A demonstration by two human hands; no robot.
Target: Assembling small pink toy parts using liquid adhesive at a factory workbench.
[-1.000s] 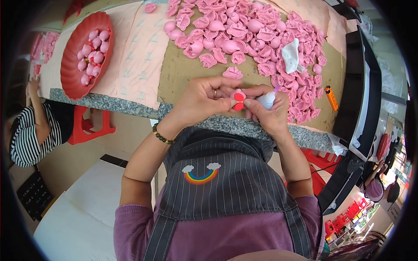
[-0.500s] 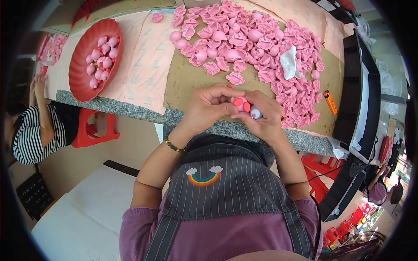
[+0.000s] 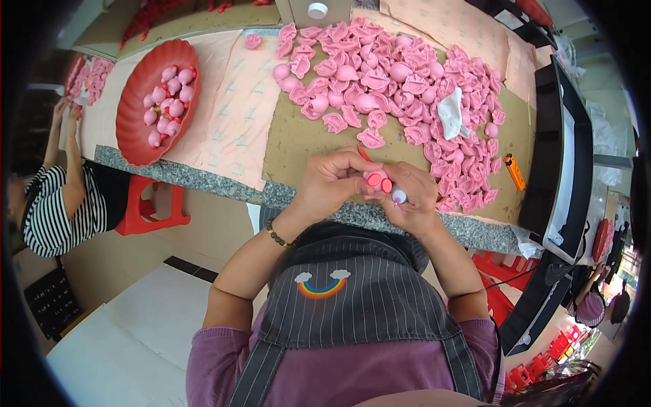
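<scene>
My left hand (image 3: pixel 332 182) and my right hand (image 3: pixel 415 197) meet above the table's front edge, fingers closed. Pinched between them is a small pink figure (image 3: pixel 374 178) with two red oval discs on its face side. A thin red strip (image 3: pixel 364 154) sticks out above my left fingertips. Within my right fingers sits a white, round-ended piece (image 3: pixel 399 196) with a purple spot; its kind is unclear. Beyond my hands lies a heap of pink moulded pieces (image 3: pixel 413 85), some ball-like and some hollow shells. A crumpled white cloth (image 3: pixel 450 114) rests on the heap.
A red scalloped tray (image 3: pixel 129 139) at the left holds several pink figures. An orange cutter (image 3: pixel 515 173) lies right of the heap, near a black-framed panel (image 3: pixel 566 149). Brown board (image 3: pixel 285 152) covers the stone-edged table. At far left, a co-worker in a striped shirt (image 3: pixel 57 207) handles pink pieces.
The whole view has shifted slightly. My hands keep nearly the same grip, with the pink figure turned a little. At far left, both of the co-worker's hands now show.
</scene>
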